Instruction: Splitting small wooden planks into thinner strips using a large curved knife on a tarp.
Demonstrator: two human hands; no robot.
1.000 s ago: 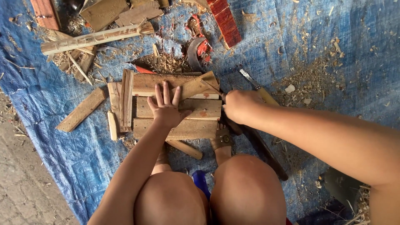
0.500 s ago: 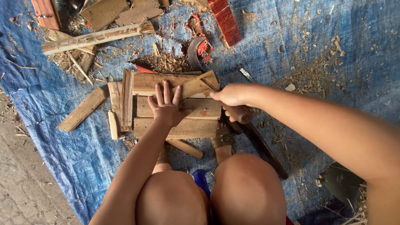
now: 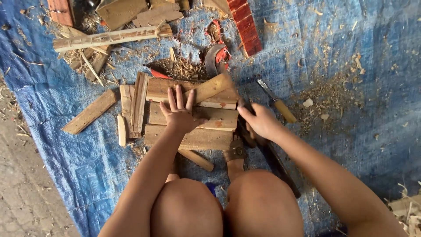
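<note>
As left hand (image 3: pixel 180 115) presses planks (image 3: pixel 193 119), right hand (image 3: pixel 262 123) perhaps gripping dark tool (image 3: pixel 272 159)

place: woodworking spot | signs: blue tarp (image 3: pixel 351 52), wood scraps (image 3: pixel 90 112), shavings (image 3: pixel 326 90)

Planks under the left hand, chisel beyond the right

The left hand (image 3: pixel 180 115) lies on the stacked planks (image 3: pixel 193 118); the right hand (image 3: pixel 262 123) sits at their right edge, a chisel (image 3: pixel 277 102) just past it.

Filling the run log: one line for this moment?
left hand: flat on wooden slats | right hand: gripping dark tool at slats' edge | chisel: untouched on blue tarp
</note>
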